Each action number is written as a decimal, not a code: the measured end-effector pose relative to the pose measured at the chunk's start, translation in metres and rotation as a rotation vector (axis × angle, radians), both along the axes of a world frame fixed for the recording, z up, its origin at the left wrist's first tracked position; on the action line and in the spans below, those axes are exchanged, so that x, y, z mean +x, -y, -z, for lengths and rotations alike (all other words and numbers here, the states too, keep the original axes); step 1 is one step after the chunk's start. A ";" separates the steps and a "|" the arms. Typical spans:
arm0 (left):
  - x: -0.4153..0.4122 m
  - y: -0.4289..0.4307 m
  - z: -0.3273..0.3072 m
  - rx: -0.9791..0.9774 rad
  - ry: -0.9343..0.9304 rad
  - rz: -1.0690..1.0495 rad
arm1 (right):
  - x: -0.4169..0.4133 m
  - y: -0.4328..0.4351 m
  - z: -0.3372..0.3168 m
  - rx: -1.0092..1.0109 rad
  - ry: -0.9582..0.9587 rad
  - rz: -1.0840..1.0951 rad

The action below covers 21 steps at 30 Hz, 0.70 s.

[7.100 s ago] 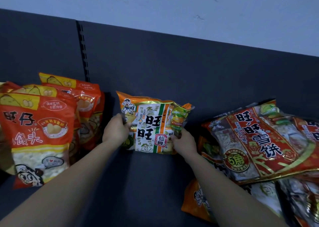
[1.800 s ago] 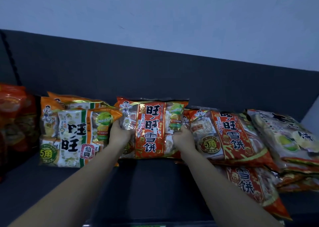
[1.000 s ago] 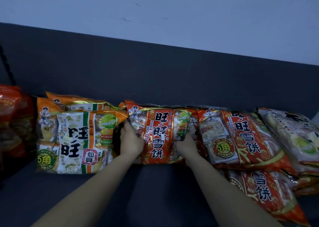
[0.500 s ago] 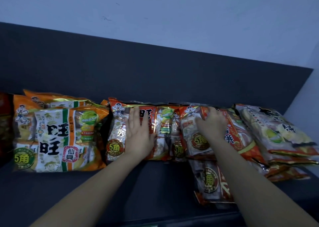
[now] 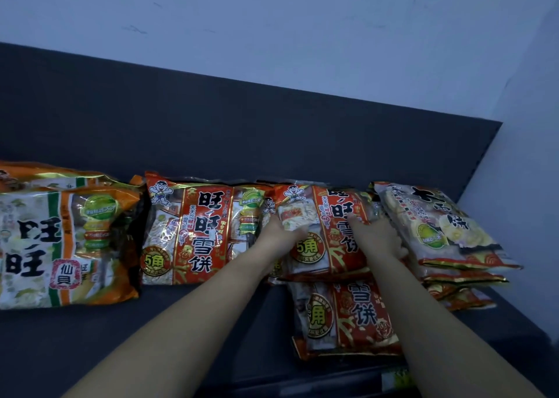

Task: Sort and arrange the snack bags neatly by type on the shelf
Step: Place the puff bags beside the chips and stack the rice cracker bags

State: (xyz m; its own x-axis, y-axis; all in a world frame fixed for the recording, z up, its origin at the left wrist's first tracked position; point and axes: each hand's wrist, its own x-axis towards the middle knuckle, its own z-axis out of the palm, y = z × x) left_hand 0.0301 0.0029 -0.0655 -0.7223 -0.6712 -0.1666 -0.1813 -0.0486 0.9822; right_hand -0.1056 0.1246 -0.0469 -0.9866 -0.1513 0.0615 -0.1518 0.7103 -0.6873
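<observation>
Leftward no longer: the left hand (image 5: 281,234) has come off the standing red bag (image 5: 196,231) at mid-frame, where it lay flat a moment ago, and crossed to the top red bag (image 5: 329,246) right of centre. It now grips that bag's left edge, thumb over the front. The right hand (image 5: 378,238) was already on this bag and has slid toward its right edge. One finger lies straight on the print, but whether the others curl round the edge I cannot tell, as they are blurred against the pale bags (image 5: 438,225).

The top red bag is the one being handled. It lies tilted on a lower red bag (image 5: 351,316), which reaches close to the front lip of the shelf (image 5: 121,337). If the top one is dragged rather than lifted, I'd expect the slick foil to carry the lower bag forward and over that lip. The pale bags at right seem to overlap its right edge, so pulling it free could make them slump. The standing red bag, now unsupported by any hand, may tip forward.

At far left the orange-and-green bags (image 5: 60,240) look as they did; only the view has swung right.
</observation>
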 end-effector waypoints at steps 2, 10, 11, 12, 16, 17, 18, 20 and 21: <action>-0.003 -0.005 -0.006 0.088 -0.104 -0.023 | 0.004 0.003 -0.006 -0.084 0.010 -0.022; 0.025 -0.005 -0.033 -0.074 -0.285 -0.155 | 0.038 0.015 -0.034 -0.716 -0.256 -0.011; 0.033 -0.002 -0.040 -0.094 -0.313 -0.172 | 0.046 0.019 -0.040 -0.780 -0.300 -0.042; 0.041 0.003 -0.045 -0.104 -0.334 -0.183 | 0.054 0.024 -0.045 -0.824 -0.341 -0.082; 0.082 0.021 -0.058 -0.077 -0.354 -0.279 | 0.087 0.046 -0.043 -0.839 -0.339 -0.281; 0.092 0.026 -0.057 -0.100 -0.343 -0.335 | 0.097 0.051 -0.039 -0.845 -0.302 -0.342; 0.103 0.031 -0.054 -0.117 -0.332 -0.383 | 0.106 0.055 -0.034 -0.851 -0.262 -0.399; 0.124 0.042 -0.043 -0.121 -0.312 -0.431 | 0.121 0.063 -0.020 -0.842 -0.195 -0.494; 0.134 0.048 -0.037 -0.120 -0.301 -0.435 | 0.128 0.066 -0.014 -0.835 -0.173 -0.535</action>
State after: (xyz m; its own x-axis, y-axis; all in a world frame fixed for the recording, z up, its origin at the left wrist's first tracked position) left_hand 0.1642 -0.0446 -0.0289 -0.3774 -0.9205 0.1010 0.1213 0.0590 0.9909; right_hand 0.0224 0.0588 -0.0330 -0.7690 -0.4152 0.4860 -0.4544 -0.1796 -0.8725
